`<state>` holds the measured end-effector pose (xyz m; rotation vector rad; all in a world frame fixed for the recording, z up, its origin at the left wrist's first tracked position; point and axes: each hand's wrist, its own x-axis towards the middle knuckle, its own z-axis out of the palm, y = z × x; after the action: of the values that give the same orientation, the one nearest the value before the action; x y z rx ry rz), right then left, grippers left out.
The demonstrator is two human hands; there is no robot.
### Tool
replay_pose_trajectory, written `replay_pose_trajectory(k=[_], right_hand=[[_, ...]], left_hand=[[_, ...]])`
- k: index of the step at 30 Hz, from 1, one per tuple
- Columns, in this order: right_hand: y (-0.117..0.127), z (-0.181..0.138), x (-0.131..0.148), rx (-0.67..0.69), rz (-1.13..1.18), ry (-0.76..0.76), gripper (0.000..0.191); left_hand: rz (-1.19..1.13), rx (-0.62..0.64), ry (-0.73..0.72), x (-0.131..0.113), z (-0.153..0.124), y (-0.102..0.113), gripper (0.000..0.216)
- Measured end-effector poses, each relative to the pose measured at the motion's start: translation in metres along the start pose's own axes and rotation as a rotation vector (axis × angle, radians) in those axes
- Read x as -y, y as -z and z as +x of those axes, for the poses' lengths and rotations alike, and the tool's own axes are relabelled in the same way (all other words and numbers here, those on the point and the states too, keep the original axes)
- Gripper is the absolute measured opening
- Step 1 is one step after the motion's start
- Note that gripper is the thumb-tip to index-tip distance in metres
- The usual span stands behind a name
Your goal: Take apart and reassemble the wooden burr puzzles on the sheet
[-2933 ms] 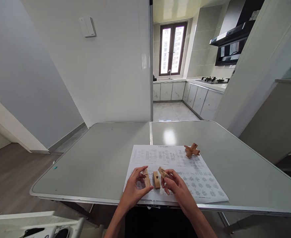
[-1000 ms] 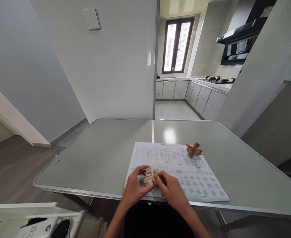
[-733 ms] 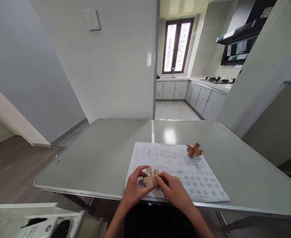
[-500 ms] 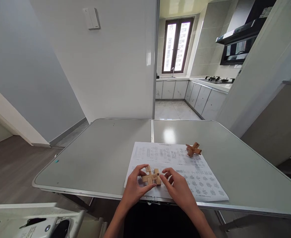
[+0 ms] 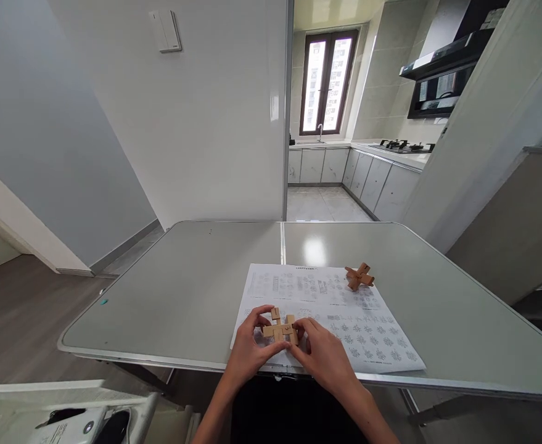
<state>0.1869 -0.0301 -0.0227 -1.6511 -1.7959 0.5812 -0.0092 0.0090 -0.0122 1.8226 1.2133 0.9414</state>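
Note:
Between my two hands is a light wooden interlocking puzzle (image 5: pixel 280 331) made of several notched blocks, over the lower left part of a printed instruction sheet (image 5: pixel 321 308). My left hand (image 5: pixel 248 345) grips its left side, forefinger at the upper block and thumb along the near edge. On the other side, my right hand (image 5: pixel 319 351) has thumb and fingers closed on the right end of the puzzle. The fingers cover parts of the blocks. A darker brown wooden burr puzzle (image 5: pixel 359 277) rests at the sheet's upper right corner.
The grey folding table (image 5: pixel 197 283) has a metal rim and a centre seam. A small teal bit (image 5: pixel 103 302) lies near its left edge. Below on the left stands a white plastic tray (image 5: pixel 67 386) with a white device and black items in it.
My right hand has moved left, and its fingers have closed on the right side of the light wooden puzzle. My left hand keeps its hold.

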Motion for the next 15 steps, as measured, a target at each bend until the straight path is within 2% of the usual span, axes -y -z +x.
replay_pose_trajectory(k=[3,7,11,15], right_hand=[[0.007,0.0,-0.005,-0.009,0.083,-0.055,0.02],[0.025,-0.002,-0.008,-0.02,0.352,-0.133,0.036],[0.039,-0.005,0.001,0.043,0.536,-0.057,0.043],[0.035,-0.009,0.011,0.078,0.58,-0.026,0.042]], left_hand=[[0.002,0.011,-0.016,-0.001,0.0,0.001,0.065],[0.01,0.019,-0.039,-0.001,0.0,0.0,0.065],[0.011,0.029,-0.06,-0.005,0.0,0.0,0.063],[0.017,0.027,-0.101,-0.009,-0.001,0.0,0.061]])
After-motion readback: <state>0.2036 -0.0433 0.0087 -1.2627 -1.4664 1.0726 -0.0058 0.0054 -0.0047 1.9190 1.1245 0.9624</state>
